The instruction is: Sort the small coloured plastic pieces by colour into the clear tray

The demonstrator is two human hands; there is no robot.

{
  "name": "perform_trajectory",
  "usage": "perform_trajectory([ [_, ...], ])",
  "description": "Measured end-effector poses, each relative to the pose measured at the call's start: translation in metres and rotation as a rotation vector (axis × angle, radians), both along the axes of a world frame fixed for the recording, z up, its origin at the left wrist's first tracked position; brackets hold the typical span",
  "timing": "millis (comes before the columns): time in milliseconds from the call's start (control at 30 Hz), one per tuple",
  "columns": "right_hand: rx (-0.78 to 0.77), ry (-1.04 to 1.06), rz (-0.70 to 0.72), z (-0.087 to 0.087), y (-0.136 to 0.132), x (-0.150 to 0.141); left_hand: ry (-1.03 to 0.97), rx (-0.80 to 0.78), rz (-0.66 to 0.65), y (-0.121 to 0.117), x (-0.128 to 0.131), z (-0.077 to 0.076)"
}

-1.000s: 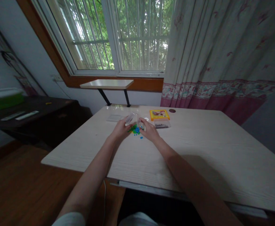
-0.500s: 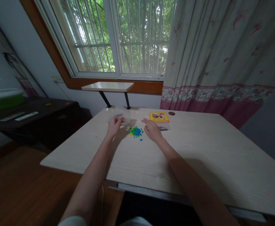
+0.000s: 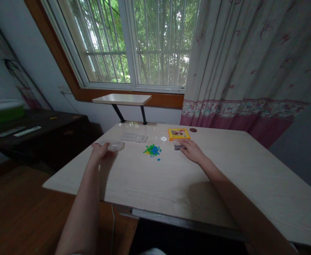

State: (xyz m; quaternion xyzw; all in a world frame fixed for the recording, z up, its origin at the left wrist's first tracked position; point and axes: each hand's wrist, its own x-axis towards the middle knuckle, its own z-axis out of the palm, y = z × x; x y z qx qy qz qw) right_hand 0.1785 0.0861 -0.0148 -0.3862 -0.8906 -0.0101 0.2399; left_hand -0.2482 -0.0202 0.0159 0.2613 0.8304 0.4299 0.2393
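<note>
My left hand grips a clear plastic box at the left of the table, thumb and fingers around its near side. My right hand is on the right end of a second clear plastic box, which has something dark inside; the fingers lie over it and partly cover it. Between the hands lies a loose pile of small blue, green and yellow building bricks. One blue brick lies apart, in front of the pile. Another flat clear plastic tray or lid rests behind the left hand's box.
A yellow box with a printed picture lies behind my right hand, near a round table hole. A small raised shelf stands at the table's back left. A dark side table is to the left, and a curtain hangs behind.
My left hand has moved left and nearer, carrying the clear box away from the flat tray. My right hand has moved right from beside the pile onto the other clear box.
</note>
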Motion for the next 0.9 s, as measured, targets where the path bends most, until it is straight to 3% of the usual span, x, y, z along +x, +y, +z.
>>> perform_trajectory([
  [300,-0.127,0.054,0.147,0.015,-0.005,0.005,0.222,-0.181,-0.163,0.004,0.004,-0.002],
  [500,-0.151,0.029,0.139,0.021,-0.004,0.003,0.265,-0.149,-0.264,0.013,0.006,-0.003],
  [633,-0.16,0.033,0.087,0.028,-0.009,-0.001,0.548,-0.143,-0.247,0.017,0.009,0.002],
  [733,-0.133,0.245,0.1,0.028,-0.013,-0.016,0.765,-0.026,-0.222,0.019,0.025,0.012],
  [900,-0.275,0.693,0.16,0.014,-0.016,-0.065,0.63,0.221,-0.857,0.03,0.087,0.021],
])
